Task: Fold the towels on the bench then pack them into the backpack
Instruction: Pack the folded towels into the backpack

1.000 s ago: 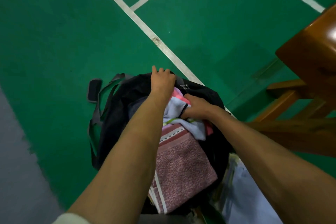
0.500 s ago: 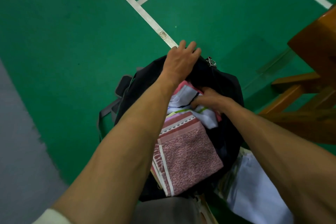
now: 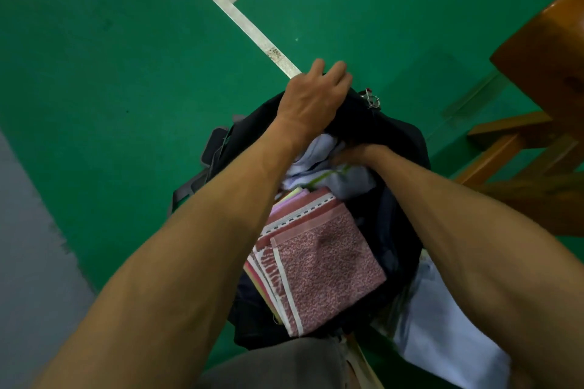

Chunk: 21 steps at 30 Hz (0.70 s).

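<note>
Backpack (image 3: 401,142) rim gripped by left hand (image 3: 311,98); right hand (image 3: 360,153) now deeper among towels (image 3: 322,256), grip unclear

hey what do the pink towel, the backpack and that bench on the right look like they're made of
Pink towel: probably cotton terry, matte, with a speckled nubby face and flat woven stripe bands along its edges.
Backpack: dark woven synthetic, likely nylon or polyester; it sags and creases softly, with a metal zip pull at the rim.
Bench: wood, seemingly varnished, orange-brown with a smooth sheen on top.
</note>
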### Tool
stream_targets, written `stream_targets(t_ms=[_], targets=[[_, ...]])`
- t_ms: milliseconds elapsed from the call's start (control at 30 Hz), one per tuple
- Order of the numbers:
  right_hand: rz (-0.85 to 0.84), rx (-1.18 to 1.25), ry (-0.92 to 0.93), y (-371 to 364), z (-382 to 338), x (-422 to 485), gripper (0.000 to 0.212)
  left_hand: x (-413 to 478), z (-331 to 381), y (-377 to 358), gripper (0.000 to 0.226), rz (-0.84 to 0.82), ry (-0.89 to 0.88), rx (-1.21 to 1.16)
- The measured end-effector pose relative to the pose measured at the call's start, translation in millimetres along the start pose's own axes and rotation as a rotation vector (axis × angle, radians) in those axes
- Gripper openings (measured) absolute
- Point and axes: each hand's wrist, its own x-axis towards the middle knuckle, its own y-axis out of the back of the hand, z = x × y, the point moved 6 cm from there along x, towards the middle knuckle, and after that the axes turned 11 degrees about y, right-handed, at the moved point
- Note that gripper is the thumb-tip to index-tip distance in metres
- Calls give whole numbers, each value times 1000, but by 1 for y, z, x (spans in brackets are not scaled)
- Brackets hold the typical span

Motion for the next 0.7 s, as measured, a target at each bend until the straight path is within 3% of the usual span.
stream_targets(t_ms=[100,200,267,433,500,633,700], targets=[[78,-90,4,-10,31,31,48,5,3,0,13,22,-10,-4],[235,-291,91,-14,18,24,73,7,5,-5,14,-2,7,17],[167,-466,146,-24,12,12,84,6,8,-10,12,-28,10,11],[29,-729,160,-31,2,6,80,3,5,-11,8,-51,94,-21],[91,-626,145,-29,0,-4,78,0,1,-12,10,-162,148,-81],[121,-452,184,-36,-3,-34,42,-14,-1,-5,18,-321,332,-131],[146,-368,239,-35,-1,-56,39,-26,12,-2,28,-405,394,-87]])
